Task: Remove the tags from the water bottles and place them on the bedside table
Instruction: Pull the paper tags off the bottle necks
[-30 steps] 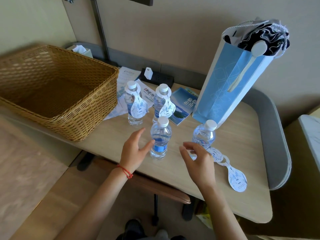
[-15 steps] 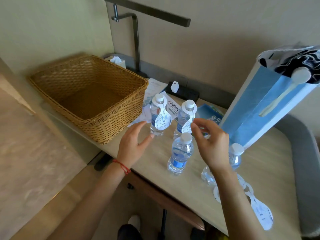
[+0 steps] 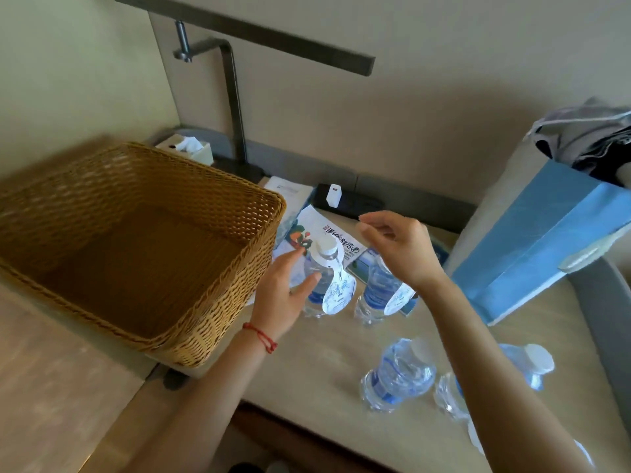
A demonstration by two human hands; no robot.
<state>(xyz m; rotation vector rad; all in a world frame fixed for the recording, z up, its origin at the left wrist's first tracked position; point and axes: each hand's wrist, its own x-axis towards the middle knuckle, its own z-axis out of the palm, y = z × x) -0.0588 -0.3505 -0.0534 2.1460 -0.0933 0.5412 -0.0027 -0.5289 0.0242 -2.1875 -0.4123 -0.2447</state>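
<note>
Several small water bottles stand on the wooden bedside table [image 3: 327, 363]. The far left bottle [image 3: 321, 271] wears a white paper tag [image 3: 338, 293] on its neck. My left hand [image 3: 285, 291] is open beside it, thumb touching its side. A second tagged bottle [image 3: 375, 291] stands to its right, its cap hidden behind my right hand [image 3: 399, 247], which hovers above it with fingers loosely curled and holds nothing. Two bottles without tags, one in the middle [image 3: 397, 373] and one further right [image 3: 526, 367], stand nearer me. A removed tag [image 3: 476, 438] lies partly hidden by my right forearm.
A large wicker basket [image 3: 211, 302] fills the left of the table. Leaflets [image 3: 327, 233] and a black power strip [image 3: 348, 201] lie at the back. A blue paper bag [image 3: 546, 240] stands at the right. A tissue box [image 3: 189, 150] and a lamp post [image 3: 235, 107] are behind the basket.
Both hands moved forward from the near bottles to the two tagged bottles at the back. My left thumb now touches the far left bottle; my right hand is above the second.
</note>
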